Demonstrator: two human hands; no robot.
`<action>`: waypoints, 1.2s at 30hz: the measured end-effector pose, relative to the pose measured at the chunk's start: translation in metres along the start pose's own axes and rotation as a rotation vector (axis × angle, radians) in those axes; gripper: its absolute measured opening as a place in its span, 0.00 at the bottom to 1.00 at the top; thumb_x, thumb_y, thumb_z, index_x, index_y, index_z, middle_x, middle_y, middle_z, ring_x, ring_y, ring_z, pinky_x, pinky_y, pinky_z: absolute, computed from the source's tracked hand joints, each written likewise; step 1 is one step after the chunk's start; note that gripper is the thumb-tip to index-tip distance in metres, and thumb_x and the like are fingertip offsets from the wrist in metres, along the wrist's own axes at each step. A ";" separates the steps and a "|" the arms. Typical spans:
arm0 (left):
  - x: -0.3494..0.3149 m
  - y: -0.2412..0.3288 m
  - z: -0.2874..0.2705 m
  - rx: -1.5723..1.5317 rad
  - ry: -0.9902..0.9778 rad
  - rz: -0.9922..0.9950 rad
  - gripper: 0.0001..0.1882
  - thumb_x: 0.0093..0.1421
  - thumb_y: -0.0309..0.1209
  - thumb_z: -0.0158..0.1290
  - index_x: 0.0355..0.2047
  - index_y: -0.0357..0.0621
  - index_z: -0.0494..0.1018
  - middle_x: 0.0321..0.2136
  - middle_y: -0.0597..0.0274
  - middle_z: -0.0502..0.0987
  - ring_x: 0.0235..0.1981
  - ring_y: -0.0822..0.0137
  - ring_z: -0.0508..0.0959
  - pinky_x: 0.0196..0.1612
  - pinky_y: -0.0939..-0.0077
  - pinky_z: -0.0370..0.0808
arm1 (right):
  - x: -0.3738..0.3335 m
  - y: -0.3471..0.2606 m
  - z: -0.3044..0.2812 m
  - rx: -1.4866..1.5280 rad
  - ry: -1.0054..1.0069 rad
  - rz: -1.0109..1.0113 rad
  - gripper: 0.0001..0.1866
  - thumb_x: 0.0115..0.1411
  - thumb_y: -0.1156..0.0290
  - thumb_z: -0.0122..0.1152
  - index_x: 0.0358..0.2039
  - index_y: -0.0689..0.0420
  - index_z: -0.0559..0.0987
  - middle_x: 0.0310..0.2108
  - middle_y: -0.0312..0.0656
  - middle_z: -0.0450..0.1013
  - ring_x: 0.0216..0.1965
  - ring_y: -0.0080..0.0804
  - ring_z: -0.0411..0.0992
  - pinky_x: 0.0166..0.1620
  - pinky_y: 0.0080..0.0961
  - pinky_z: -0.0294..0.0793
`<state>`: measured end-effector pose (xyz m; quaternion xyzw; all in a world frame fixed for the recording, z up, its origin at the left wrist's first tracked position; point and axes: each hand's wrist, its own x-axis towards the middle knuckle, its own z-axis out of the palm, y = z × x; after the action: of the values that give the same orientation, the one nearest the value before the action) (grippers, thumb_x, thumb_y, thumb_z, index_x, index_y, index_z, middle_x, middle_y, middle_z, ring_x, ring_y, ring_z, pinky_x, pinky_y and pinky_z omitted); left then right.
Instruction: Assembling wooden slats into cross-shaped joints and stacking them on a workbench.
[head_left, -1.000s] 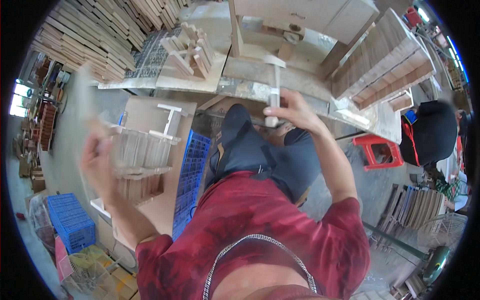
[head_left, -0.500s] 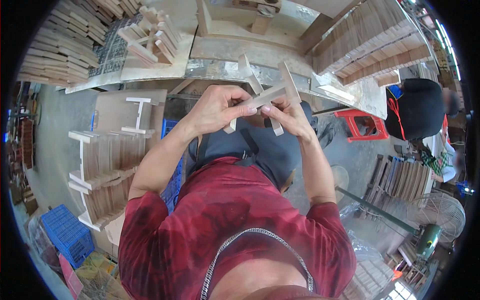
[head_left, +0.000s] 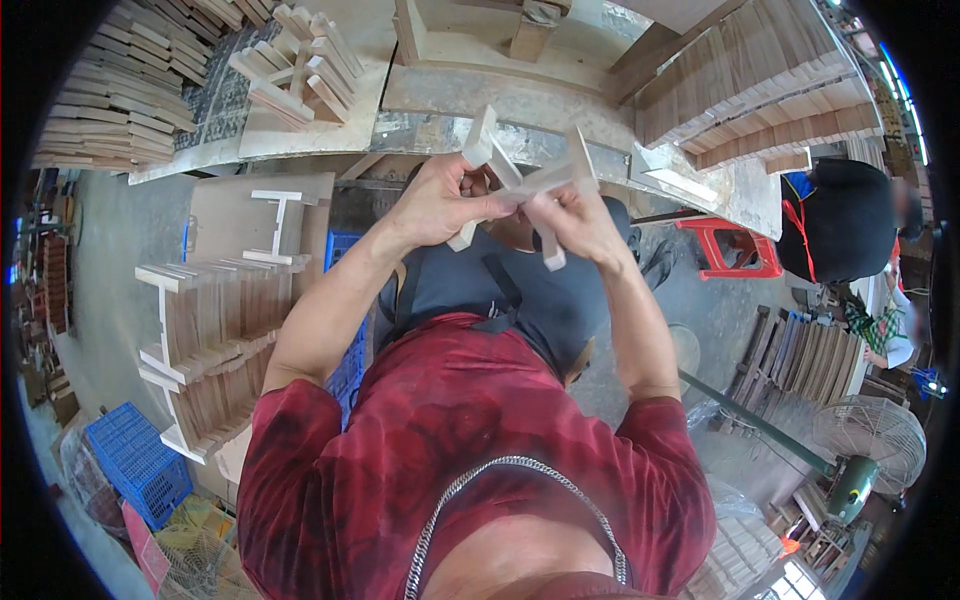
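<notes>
- Head view: my left fingers (head_left: 482, 208) and right fingers (head_left: 552, 221) grasp pale wooden pieces (head_left: 547, 181), crossed, before the tabletop (head_left: 500, 93).
- Crossing sits between both grips, neither clearly nearer.
- One long axis slants rightward toward the tabletop.

We see a mottled dark-red shirt (head_left: 480, 400) at six o'clock, pale wooden pieces (head_left: 553, 177) at twelve, a red stool (head_left: 741, 273) at three, a blue crate (head_left: 140, 465) at eight.
</notes>
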<state>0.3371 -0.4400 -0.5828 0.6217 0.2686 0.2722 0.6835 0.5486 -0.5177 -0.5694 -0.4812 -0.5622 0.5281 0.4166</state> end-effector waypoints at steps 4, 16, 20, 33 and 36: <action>-0.002 0.014 0.009 0.193 0.079 0.165 0.14 0.56 0.28 0.66 0.42 0.40 0.79 0.25 0.70 0.79 0.26 0.79 0.77 0.32 0.81 0.75 | 0.004 0.000 0.000 0.045 0.062 0.010 0.18 0.69 0.57 0.58 0.42 0.62 0.83 0.27 0.36 0.77 0.30 0.20 0.74 0.34 0.19 0.73; 0.008 0.002 -0.034 -0.348 0.137 -0.139 0.13 0.58 0.24 0.63 0.43 0.35 0.74 0.36 0.62 0.79 0.35 0.73 0.78 0.41 0.76 0.76 | 0.018 0.008 -0.024 -0.366 0.086 -0.410 0.28 0.69 0.50 0.48 0.45 0.65 0.82 0.34 0.41 0.80 0.33 0.29 0.75 0.41 0.28 0.74; -0.015 0.024 -0.045 -0.224 0.268 0.049 0.15 0.59 0.22 0.62 0.47 0.37 0.76 0.38 0.62 0.80 0.38 0.74 0.79 0.43 0.79 0.77 | -0.007 -0.005 -0.003 -0.451 0.223 -0.353 0.25 0.70 0.54 0.49 0.48 0.66 0.80 0.35 0.41 0.78 0.35 0.29 0.74 0.43 0.28 0.74; -0.077 0.091 -0.101 0.159 0.546 0.590 0.18 0.52 0.19 0.66 0.44 0.35 0.77 0.46 0.57 0.79 0.51 0.64 0.76 0.54 0.65 0.73 | 0.110 -0.084 0.050 0.482 -0.076 0.056 0.22 0.71 0.65 0.50 0.59 0.67 0.69 0.46 0.49 0.75 0.40 0.31 0.77 0.35 0.23 0.78; -0.073 0.099 -0.113 0.284 0.475 0.637 0.20 0.45 0.19 0.70 0.41 0.38 0.80 0.50 0.54 0.77 0.56 0.54 0.75 0.61 0.56 0.68 | 0.152 -0.100 0.053 0.352 -0.174 0.068 0.17 0.70 0.66 0.53 0.52 0.64 0.75 0.35 0.40 0.78 0.30 0.25 0.75 0.30 0.21 0.73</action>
<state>0.2018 -0.4047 -0.4910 0.6818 0.2480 0.5658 0.3918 0.4575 -0.3765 -0.4815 -0.3720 -0.4786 0.6716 0.4261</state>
